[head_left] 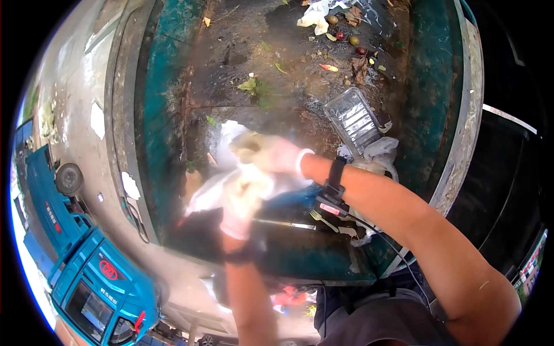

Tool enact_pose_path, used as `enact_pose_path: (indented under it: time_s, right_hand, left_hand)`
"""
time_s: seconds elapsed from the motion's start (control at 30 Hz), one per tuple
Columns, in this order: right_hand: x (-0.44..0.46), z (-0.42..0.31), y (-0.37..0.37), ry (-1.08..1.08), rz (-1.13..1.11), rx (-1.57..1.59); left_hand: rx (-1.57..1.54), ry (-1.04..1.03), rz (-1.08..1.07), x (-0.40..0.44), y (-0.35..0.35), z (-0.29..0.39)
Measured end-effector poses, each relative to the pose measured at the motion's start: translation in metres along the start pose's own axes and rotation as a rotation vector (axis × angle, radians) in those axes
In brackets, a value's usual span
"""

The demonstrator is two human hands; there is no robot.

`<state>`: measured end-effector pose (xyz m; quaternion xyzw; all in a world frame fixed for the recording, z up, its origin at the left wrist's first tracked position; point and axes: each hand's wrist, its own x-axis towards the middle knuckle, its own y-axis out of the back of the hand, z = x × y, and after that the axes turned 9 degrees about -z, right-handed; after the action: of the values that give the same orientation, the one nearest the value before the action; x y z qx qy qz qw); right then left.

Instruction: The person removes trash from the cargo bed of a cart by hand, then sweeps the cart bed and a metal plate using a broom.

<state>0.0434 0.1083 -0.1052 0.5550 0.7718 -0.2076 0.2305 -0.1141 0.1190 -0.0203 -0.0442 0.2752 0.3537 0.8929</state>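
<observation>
At far left we see a blue truck (107, 271) parked on the ground outside a container with a worn green wall (164, 86). Just inside that wall, low in the container, a crumpled white plastic sheet (206, 195) spreads leftward from our hands, smeared by motion. Our left hand (245, 193), gloved, meets it from below; our right hand (274, 153), also gloved, reaches across just above. Blur hides the fingertips, so we cannot tell how far either hand is closed, or whether one or both have hold of the plastic. We judge the step in hand to be handling this sheet with both hands together. The next move seems to call for a sure grip, since thin plastic slips and folds easily. Further right, a pale fork (326, 222) lies near the right forearm, and beyond that arm a clear tray (354, 118) rests beside a crumpled translucent bag (382, 150).
</observation>
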Motion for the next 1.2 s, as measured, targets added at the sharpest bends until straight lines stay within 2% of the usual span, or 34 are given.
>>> enact_pose_path:
  time_s: [0.07,0.17,0.27,0.3,0.43,0.53,0.57,0.67,0.77,0.8,0.87,0.9,0.97,1.07,1.1,1.17,1.2]
  right_hand:
    - [-0.019,-0.037,0.014,-0.247,-0.103,-0.269]
    - [-0.012,-0.026,0.002,-0.248,-0.014,-0.529]
    - [-0.016,0.000,-0.012,0.124,0.365,-0.968]
    - [-0.014,0.003,-0.010,0.147,0.249,-1.016]
    - [0.011,0.023,-0.025,0.242,0.132,-1.128]
    - [0.017,0.019,-0.024,0.148,-0.021,-1.281]
    - [0.016,0.014,-0.022,0.133,-0.058,-1.334]
    - [0.012,0.016,-0.029,0.280,-0.044,-1.051]
    - [0.011,0.028,-0.044,0.417,-0.036,-0.759]
    - [0.012,0.041,-0.054,0.444,-0.074,-0.537]
    - [0.026,0.070,-0.078,0.533,-0.031,-0.356]
    - [0.022,0.063,-0.082,0.385,0.079,-0.359]
    - [0.008,0.039,-0.088,0.081,0.295,-0.357]
    - [0.007,0.019,-0.086,-0.421,0.120,-0.165]
    - [0.005,0.021,-0.086,-0.488,0.069,-0.041]
    - [0.037,0.070,-0.097,-0.339,-0.176,0.049]
    - [0.032,0.047,-0.094,-0.459,-0.188,0.139]
  left_hand:
    - [0.205,0.028,0.028,-0.010,-0.006,0.004]
    - [0.265,0.078,0.226,-0.025,-0.009,-0.007]
    - [0.182,0.205,0.311,-0.041,-0.006,-0.005]
    - [0.189,0.252,0.342,-0.044,-0.005,-0.012]
    - [0.293,0.318,0.322,-0.050,-0.006,-0.042]
    - [0.602,0.404,0.357,-0.054,-0.006,-0.034]
    - [0.592,0.470,0.354,-0.054,-0.006,-0.024]
    - [0.623,0.546,0.426,-0.055,-0.004,-0.033]
    - [0.571,0.493,0.455,-0.056,-0.004,-0.041]
    - [0.593,0.516,0.449,-0.057,-0.003,-0.043]
    - [0.637,0.561,0.436,-0.059,-0.001,-0.045]
    - [0.626,0.513,0.429,-0.063,0.002,-0.044]
    - [0.665,0.582,0.444,-0.068,0.007,-0.040]
    - [0.683,0.633,0.481,-0.071,0.014,-0.043]
    - [0.682,0.631,0.479,-0.073,0.016,-0.044]
    - [0.681,0.616,0.464,-0.074,0.017,-0.045]
    - [0.684,0.605,0.453,-0.076,0.018,-0.045]
